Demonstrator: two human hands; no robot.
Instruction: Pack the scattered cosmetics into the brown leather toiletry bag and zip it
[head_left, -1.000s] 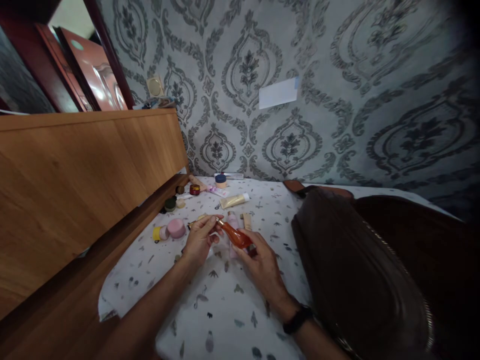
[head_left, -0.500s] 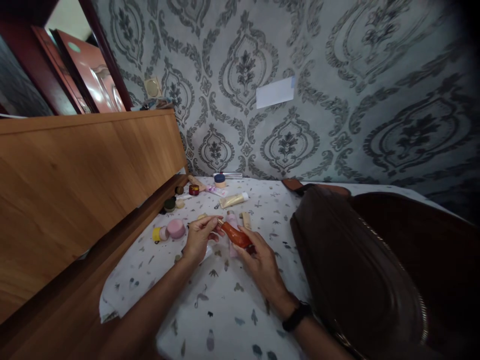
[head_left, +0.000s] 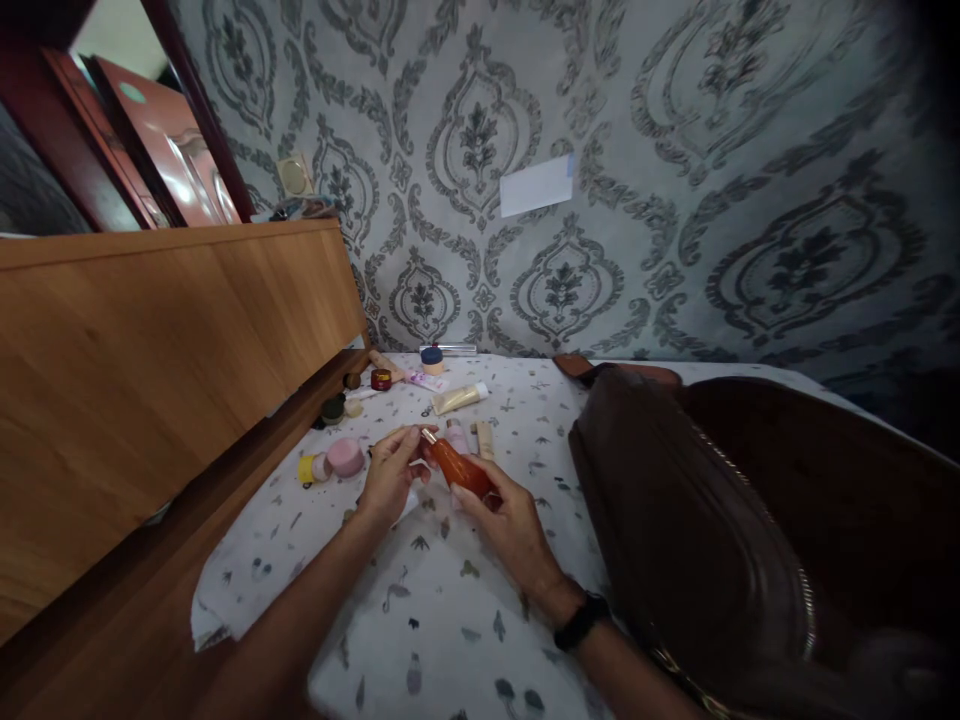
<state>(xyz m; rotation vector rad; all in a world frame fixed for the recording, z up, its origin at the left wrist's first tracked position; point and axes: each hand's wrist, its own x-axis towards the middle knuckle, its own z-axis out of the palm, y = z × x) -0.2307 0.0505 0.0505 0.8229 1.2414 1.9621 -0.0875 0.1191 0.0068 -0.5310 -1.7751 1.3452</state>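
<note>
An amber-orange bottle (head_left: 459, 470) with a narrow neck and a pale metallic top is held tilted over the patterned white sheet. Around its wide base curl the fingers of my right hand (head_left: 512, 520), which wears a black wristband. My left hand (head_left: 390, 475) is closed at the thin end, thumb and fingers pinching near the metallic top. Behind the bottle lie a pale pink tube (head_left: 456, 434) and a small beige tube (head_left: 484, 440), both partly covered. Beneath my left hand, a clear or white item is mostly hidden.
A large dark brown bag (head_left: 675, 520) fills the right side. Farther back rest a gold tube (head_left: 459, 399), a blue-lidded jar (head_left: 432, 361) and a dark red jar (head_left: 381, 379). At left are a pink round container (head_left: 345, 457), a yellow-ended jar (head_left: 307, 468) and a wooden panel (head_left: 172, 350).
The bottle has turned slightly in my hands, so its neck and metallic top show more clearly. Both hands keep their hold. The whole view has shifted a little.
</note>
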